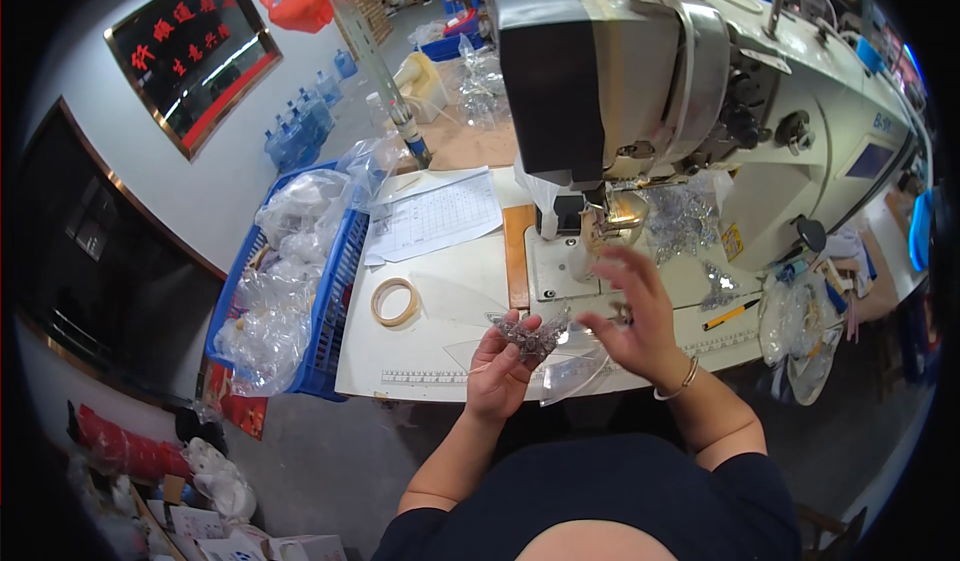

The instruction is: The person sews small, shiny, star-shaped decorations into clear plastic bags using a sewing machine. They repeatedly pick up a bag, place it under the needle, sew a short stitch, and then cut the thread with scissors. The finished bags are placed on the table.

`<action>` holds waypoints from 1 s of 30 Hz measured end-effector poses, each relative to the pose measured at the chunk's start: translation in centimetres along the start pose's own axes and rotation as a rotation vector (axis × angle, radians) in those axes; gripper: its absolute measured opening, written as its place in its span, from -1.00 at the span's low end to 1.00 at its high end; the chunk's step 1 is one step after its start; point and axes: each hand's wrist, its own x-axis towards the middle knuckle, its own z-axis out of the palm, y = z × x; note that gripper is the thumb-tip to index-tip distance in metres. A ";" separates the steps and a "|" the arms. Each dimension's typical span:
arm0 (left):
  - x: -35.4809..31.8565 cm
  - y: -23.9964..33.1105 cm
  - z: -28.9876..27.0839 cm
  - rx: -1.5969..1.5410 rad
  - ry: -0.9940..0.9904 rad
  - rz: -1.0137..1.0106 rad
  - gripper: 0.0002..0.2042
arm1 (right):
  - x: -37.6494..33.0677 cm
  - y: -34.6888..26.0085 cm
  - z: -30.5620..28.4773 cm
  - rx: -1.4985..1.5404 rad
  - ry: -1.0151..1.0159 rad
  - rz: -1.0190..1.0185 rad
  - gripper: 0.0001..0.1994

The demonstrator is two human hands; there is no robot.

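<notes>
Clear beaded trim piece (528, 335) pinched in left hand (497, 368), right hand (637, 313) open with fingers spread just beside it, sewing machine (690, 91) behind, tape roll (394, 302) on table (440, 351)

Tape roll (395, 302) on table (440, 356), basket (335, 291) left.

small glittery silver-grey piece (527, 334) | crumpled, irregular outline, sparkling surface | was pinched in left hand (497, 366) fingertips, lifted just above the table's near edge | clear plastic sheet (570, 373) lay directly beneath, curved, overhanging the edge
</notes>
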 end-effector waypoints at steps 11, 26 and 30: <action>-1.3 -1.2 -1.0 -0.183 0.070 -0.078 -0.59 | -5.8 3.5 2.3 1.369 -0.366 1.152 -0.54; -1.3 -2.5 1.8 0.045 0.342 -0.053 -0.53 | -6.3 2.7 3.6 0.861 -0.093 1.055 -0.69; -1.4 -3.1 1.5 0.104 0.360 -0.021 -0.49 | -6.4 2.5 4.0 0.824 -0.077 1.026 -0.73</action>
